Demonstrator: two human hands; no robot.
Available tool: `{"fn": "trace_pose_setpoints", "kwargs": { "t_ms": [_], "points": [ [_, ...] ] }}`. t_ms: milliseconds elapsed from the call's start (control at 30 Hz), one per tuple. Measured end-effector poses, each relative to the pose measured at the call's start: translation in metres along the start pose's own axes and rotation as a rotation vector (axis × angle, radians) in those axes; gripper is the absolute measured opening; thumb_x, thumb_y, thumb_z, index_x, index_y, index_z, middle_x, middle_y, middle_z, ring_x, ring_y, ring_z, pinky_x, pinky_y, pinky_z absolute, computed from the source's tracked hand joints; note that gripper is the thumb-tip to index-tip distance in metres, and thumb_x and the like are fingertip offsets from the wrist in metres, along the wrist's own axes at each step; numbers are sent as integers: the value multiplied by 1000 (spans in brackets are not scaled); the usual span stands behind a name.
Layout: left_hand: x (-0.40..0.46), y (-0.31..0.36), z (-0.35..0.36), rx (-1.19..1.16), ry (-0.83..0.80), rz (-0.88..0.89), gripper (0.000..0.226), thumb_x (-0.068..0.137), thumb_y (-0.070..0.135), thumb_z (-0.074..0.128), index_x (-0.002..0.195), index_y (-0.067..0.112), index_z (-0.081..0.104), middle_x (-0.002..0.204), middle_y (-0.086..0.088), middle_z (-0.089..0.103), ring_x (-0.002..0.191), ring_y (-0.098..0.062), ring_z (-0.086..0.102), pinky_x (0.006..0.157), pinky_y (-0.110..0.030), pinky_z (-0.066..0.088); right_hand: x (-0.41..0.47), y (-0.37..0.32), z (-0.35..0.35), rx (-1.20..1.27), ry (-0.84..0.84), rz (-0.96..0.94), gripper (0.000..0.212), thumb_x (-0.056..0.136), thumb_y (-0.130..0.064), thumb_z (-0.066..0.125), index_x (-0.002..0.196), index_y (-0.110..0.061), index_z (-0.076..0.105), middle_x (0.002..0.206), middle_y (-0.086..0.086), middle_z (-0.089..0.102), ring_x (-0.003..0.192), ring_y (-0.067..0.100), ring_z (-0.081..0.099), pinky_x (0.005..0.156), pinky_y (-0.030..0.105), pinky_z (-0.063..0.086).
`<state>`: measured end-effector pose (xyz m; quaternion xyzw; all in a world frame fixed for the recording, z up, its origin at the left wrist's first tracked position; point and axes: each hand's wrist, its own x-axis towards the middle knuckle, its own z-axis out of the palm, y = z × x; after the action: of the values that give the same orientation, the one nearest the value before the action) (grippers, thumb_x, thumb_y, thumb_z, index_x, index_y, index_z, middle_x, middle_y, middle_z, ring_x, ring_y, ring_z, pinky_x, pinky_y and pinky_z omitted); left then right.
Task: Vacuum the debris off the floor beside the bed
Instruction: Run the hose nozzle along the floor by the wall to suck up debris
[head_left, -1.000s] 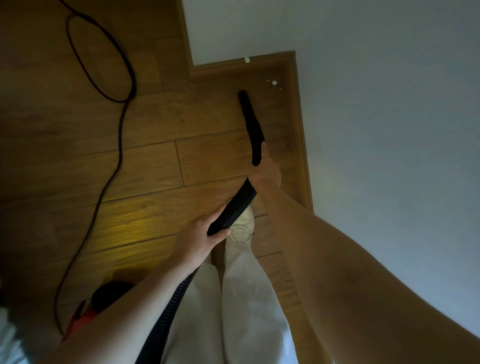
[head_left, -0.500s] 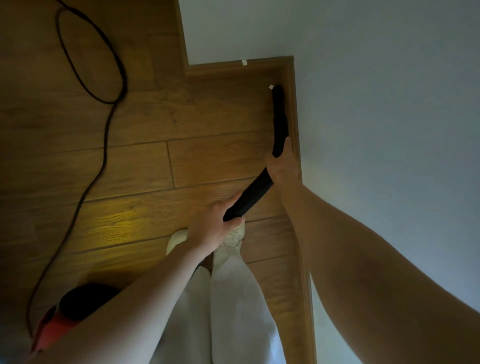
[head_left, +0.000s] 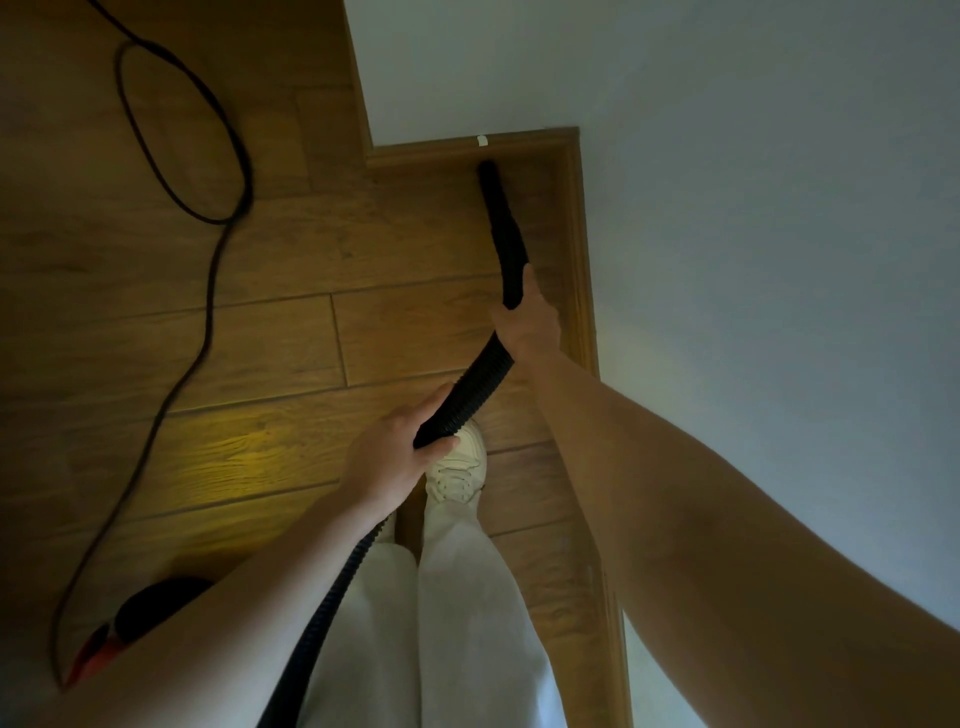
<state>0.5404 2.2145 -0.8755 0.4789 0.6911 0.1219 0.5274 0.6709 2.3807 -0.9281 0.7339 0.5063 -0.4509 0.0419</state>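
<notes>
The nozzle (head_left: 500, 228) has swung left from the right skirting, its tip now below the one white scrap (head_left: 482, 140) on the far skirting. Its long axis points away, leaning slightly left. The right hand (head_left: 527, 325) fingers clench its base; the left hand (head_left: 387, 462) grips the one ribbed hose (head_left: 467, 395).

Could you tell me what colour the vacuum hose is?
The hose is black, with ribbed corrugations, clearest in the head view.
</notes>
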Motion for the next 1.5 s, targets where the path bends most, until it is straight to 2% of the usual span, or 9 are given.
{"fn": "trace_pose_setpoints", "kwargs": {
  "t_ms": [200, 433, 533, 667, 800, 967, 1133, 1300, 1500],
  "points": [
    [2, 11, 22, 63, -17, 24, 62, 92, 40, 58, 147, 43, 29, 120, 9, 63, 89, -3, 58, 58, -11, 37, -10, 22, -20, 28, 75, 37, 73, 98, -31, 50, 154, -25, 3, 144, 13, 45, 122, 27, 51, 94, 33, 45],
    [-37, 9, 10, 126, 82, 121, 63, 92, 47, 54, 145, 46, 21, 94, 7, 62, 72, -6, 56, 49, -18, 40, -47, 11, -21, 90, 142, -73, 72, 96, -30, 50, 153, -35, 7, 135, 8, 52, 110, 23, 57, 92, 41, 52],
    [-49, 8, -2, 137, 139, 138, 63, 87, 62, 38, 146, 44, 25, 87, 10, 59, 62, -4, 53, 43, -16, 35, -54, -3, -18, 126, 130, -83, 72, 96, -30, 50, 152, -38, 7, 131, 6, 54, 107, 22, 58, 90, 43, 53],
    [-49, 4, -12, 123, 161, 121, 67, 82, 67, 30, 145, 45, 23, 90, 8, 60, 64, -5, 55, 45, -19, 41, -54, -21, -11, 124, 105, -99, 72, 94, -30, 50, 152, -40, 7, 131, 6, 54, 107, 23, 58, 88, 44, 53],
    [-43, -1, -17, 92, 155, 103, 69, 81, 68, 31, 145, 44, 21, 95, 4, 64, 71, -11, 62, 53, -32, 53, -50, -31, -5, 116, 68, -79, 73, 94, -28, 50, 153, -37, 7, 130, 7, 55, 107, 24, 58, 90, 44, 52],
    [-41, -3, -18, 99, 140, 105, 70, 80, 68, 32, 145, 43, 22, 94, 2, 65, 71, -14, 63, 54, -35, 54, -52, -27, -2, 139, 70, -46, 73, 94, -32, 50, 153, -38, 7, 131, 6, 54, 107, 23, 57, 89, 43, 52],
    [-47, 6, -16, 93, 121, 90, 64, 90, 48, 55, 142, 46, 17, 91, 5, 61, 70, -12, 59, 54, -29, 51, -57, -15, -12, 180, 123, 5, 71, 97, -30, 49, 154, -36, 6, 133, 5, 53, 108, 21, 56, 90, 40, 52],
    [-57, 7, -11, 207, 117, 116, 69, 81, 68, 29, 146, 44, 27, 85, 11, 56, 56, -5, 51, 42, -15, 32, -70, -2, -17, 178, 80, 27, 70, 98, -27, 49, 154, -33, 7, 139, 5, 50, 110, 18, 53, 88, 32, 49],
    [-79, -3, -11, 175, 126, 50, 62, 88, 58, 50, 145, 41, 34, 88, 11, 56, 56, -3, 45, 45, -13, 27, -86, -7, 0, 109, -41, 5, 69, 98, -24, 49, 154, -33, 9, 141, 4, 49, 110, 19, 54, 87, 31, 48]
  ]
}}
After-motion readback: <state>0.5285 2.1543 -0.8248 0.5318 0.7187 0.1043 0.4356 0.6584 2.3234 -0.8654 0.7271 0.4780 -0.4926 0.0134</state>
